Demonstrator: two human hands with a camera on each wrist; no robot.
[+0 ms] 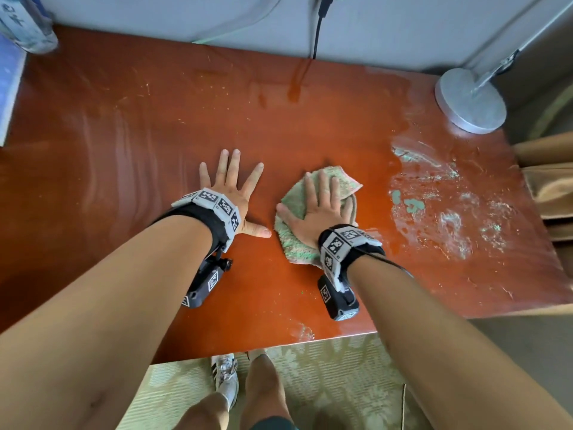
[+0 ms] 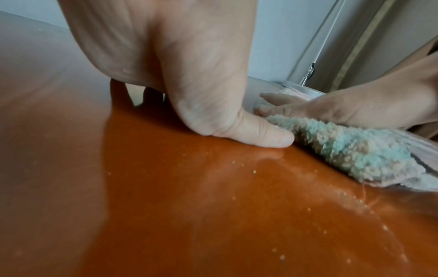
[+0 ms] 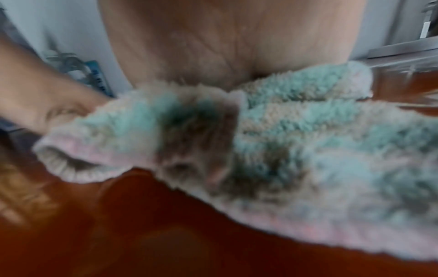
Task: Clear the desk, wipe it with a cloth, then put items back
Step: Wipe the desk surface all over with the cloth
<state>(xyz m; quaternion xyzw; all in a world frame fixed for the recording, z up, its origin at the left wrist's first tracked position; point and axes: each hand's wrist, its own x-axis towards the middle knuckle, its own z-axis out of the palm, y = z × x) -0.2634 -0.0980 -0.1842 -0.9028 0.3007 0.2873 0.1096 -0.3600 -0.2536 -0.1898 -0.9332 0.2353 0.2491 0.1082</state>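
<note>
A fluffy green and beige cloth [image 1: 290, 235] lies bunched on the red-brown desk [image 1: 124, 135], a little right of centre. My right hand [image 1: 319, 203] presses flat on it with straight fingers. My left hand [image 1: 229, 187] lies flat on the bare desk just left of the cloth, fingers spread, its thumb [image 2: 265, 135] close to the cloth's [image 2: 343, 150] edge. In the right wrist view the cloth [image 3: 284, 150] fills the frame under my palm [image 3: 225, 46], blurred. White and green smears [image 1: 434, 197] streak the desk to the right of the cloth.
A lamp's round grey base [image 1: 469, 102] stands at the back right corner. A black cable [image 1: 317, 29] hangs down the back wall. A blue-white packet [image 1: 24, 23] and a flat blue item [image 1: 9, 85] sit at the far left. The desk's front edge [image 1: 263, 346] is near my legs.
</note>
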